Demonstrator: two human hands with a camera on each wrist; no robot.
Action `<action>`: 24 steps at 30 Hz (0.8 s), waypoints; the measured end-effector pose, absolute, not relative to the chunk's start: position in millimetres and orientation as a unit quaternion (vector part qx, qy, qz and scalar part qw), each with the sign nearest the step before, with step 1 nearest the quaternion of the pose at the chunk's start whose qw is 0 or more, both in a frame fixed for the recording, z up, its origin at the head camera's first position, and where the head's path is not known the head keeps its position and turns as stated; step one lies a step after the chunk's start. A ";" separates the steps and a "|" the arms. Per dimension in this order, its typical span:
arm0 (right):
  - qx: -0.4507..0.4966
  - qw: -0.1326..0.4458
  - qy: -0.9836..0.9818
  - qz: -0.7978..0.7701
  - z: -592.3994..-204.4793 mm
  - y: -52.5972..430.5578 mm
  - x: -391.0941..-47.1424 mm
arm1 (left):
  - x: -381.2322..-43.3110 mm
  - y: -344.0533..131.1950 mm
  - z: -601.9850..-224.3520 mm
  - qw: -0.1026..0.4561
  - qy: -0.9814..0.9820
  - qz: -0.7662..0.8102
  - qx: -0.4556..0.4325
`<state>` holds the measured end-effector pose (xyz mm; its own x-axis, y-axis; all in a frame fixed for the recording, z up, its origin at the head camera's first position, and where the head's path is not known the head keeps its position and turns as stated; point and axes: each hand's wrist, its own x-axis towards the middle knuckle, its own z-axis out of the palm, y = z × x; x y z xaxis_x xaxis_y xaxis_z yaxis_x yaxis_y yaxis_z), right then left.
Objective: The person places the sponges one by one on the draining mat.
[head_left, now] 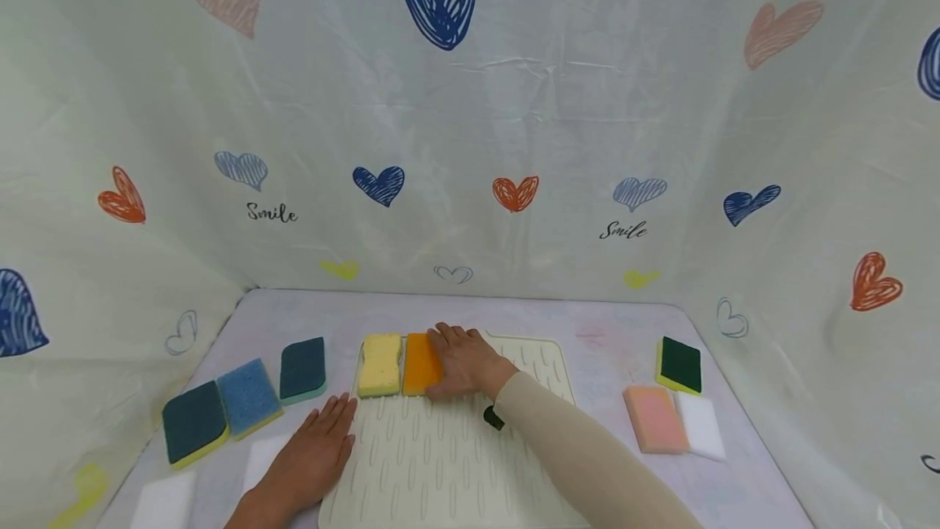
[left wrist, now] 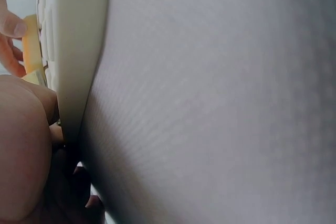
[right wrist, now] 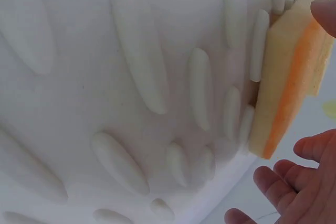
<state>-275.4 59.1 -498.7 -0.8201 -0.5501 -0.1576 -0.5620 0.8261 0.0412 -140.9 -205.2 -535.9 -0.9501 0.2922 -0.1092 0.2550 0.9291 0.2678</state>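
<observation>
Orange sponge | on mat, 11 o'clock | yellow sponge at its 9 | right hand at its 3, fingers released | left hand at mat's 9, fingers straight

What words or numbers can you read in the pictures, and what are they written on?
"Smile" on the heart-print sheet, left side, below a light-blue heart.
"Smile" on the same sheet, right side, below another light-blue heart.
A black mark at the far right is cut off, so unreadable.
I see no writing on the sponges or ridged mat.
</observation>
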 end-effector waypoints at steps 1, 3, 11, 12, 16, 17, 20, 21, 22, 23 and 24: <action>-0.292 0.067 0.953 0.045 -498.3 59.9 -275.2 | -141.0 -205.2 -536.0 0.074 0.979 0.126 0.141; -0.292 0.060 0.953 0.047 -495.7 62.0 -274.3 | -141.4 -205.1 -536.3 0.076 0.979 0.125 0.140; -0.280 0.005 0.959 0.053 -481.8 90.3 -273.0 | -142.1 -205.0 -536.8 0.064 0.980 0.124 0.144; -0.279 -0.006 0.959 0.055 -481.6 96.7 -273.3 | -141.9 -204.7 -536.2 0.061 0.980 0.125 0.145; -0.278 -0.046 0.958 0.057 -479.7 126.1 -272.4 | -141.6 -203.5 -534.4 0.064 0.979 0.125 0.145; -0.277 -0.052 0.958 0.059 -478.4 133.4 -271.9 | -141.5 -203.4 -534.1 0.066 0.979 0.126 0.145; -0.274 -0.070 0.957 0.069 -474.7 155.3 -270.3 | -141.2 -203.8 -534.7 0.067 0.979 0.125 0.146; -0.271 -0.073 0.957 0.074 -474.6 162.7 -270.3 | -141.2 -204.0 -534.9 0.065 0.979 0.126 0.147; -0.269 -0.078 0.957 0.079 -473.4 170.2 -269.5 | -141.1 -204.2 -535.3 0.063 0.979 0.128 0.148; -0.266 -0.081 0.957 0.085 -472.5 178.0 -269.1 | -141.1 -204.3 -535.8 0.062 0.979 0.128 0.149; -0.263 -0.086 0.957 0.090 -471.7 186.0 -268.5 | -141.2 -204.4 -536.2 0.061 0.979 0.127 0.150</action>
<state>-268.5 186.0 -471.7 -0.8465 -0.5194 0.1166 -0.4887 0.8451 0.2166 -141.2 -204.4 -536.2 -0.9475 0.3089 -0.0822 0.2777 0.9228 0.2670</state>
